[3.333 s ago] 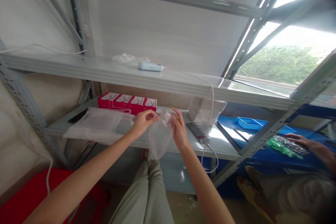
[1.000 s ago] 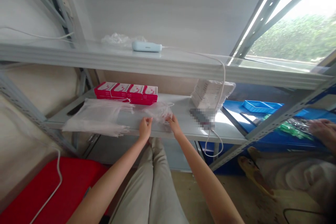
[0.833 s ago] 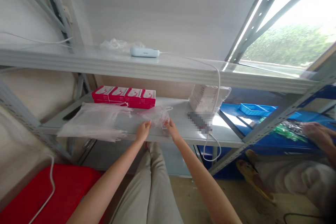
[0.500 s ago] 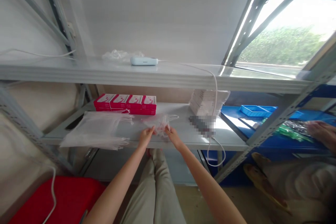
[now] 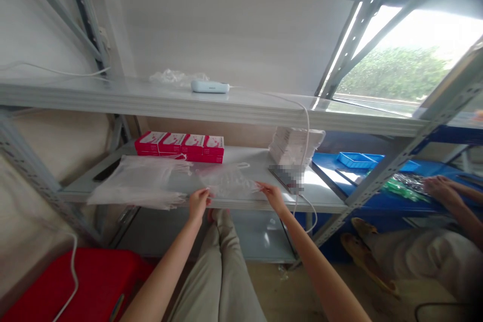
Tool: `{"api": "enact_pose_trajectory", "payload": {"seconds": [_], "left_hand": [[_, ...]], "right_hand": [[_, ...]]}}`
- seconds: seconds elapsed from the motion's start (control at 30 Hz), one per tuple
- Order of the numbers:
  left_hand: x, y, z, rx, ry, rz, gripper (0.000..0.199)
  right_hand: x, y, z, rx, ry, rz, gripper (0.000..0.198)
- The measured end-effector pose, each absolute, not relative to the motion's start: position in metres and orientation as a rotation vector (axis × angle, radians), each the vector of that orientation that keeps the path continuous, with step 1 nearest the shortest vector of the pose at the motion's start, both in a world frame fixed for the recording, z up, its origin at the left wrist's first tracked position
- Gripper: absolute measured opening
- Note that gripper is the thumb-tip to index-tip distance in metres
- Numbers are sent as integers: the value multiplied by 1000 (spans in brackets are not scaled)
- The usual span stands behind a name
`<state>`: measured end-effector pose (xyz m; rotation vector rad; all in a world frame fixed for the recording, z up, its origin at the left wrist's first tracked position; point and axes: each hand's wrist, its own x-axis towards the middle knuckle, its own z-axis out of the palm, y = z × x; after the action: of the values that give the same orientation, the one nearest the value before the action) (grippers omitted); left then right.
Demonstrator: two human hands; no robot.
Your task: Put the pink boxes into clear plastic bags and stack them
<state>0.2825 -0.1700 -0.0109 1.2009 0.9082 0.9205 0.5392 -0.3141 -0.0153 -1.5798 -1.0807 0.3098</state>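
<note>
A clear plastic bag [image 5: 228, 181] lies stretched flat on the grey shelf [image 5: 260, 156] between my hands. My left hand [image 5: 198, 203] pinches its left lower corner; my right hand [image 5: 272, 196] pinches its right edge. Left of it rests a stack of frosted plastic bags [image 5: 132, 181], partly hanging over the shelf's front edge. Behind those stands a row of pink-and-white boxes [image 5: 181, 146]. To the right is a pile of white packets in clear wrap [image 5: 292, 146], with a blurred-out dark item in front of it.
A pale blue device [image 5: 210, 86] with a white cable [image 5: 306, 121] sits on the upper shelf near crumpled plastic film [image 5: 175, 77]. At right, another person's hands [image 5: 441, 188] are over a blue table with blue trays [image 5: 354, 160]. A red stool-like object [image 5: 75, 282] stands lower left.
My hands have moved apart, left hand leftward and right hand rightward. The clear bag, bunched before, is now spread wide between them. The other person's hands show more fully.
</note>
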Motion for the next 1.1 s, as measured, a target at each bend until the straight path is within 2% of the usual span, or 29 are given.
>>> {"api": "enact_pose_trajectory", "payload": {"seconds": [0.13, 0.3, 0.4, 0.57, 0.7, 0.87, 1.0, 1.1], "left_hand": [[268, -186, -13, 1152, 895, 856, 15], [263, -205, -8, 1081, 870, 631, 42], [270, -209, -5, 1083, 867, 700, 48], [265, -203, -6, 1128, 784, 612, 55], [239, -200, -19, 1155, 698, 502, 74], [216, -206, -35, 1109, 695, 421, 92], [214, -212, -38, 1084, 664, 399, 92], [220, -214, -39, 1053, 679, 423, 76]], "right_hand": [[547, -335, -13, -1660, -976, 352, 34], [542, -346, -15, -1611, -843, 488, 47], [536, -346, -19, -1565, -826, 521, 51], [537, -353, -20, -1560, -859, 452, 48], [540, -367, -23, -1563, -824, 418, 41], [532, -375, -28, -1419, -620, 562, 40], [525, -375, -24, -1377, -579, 636, 38], [520, -378, -20, -1380, -663, 695, 34]]}}
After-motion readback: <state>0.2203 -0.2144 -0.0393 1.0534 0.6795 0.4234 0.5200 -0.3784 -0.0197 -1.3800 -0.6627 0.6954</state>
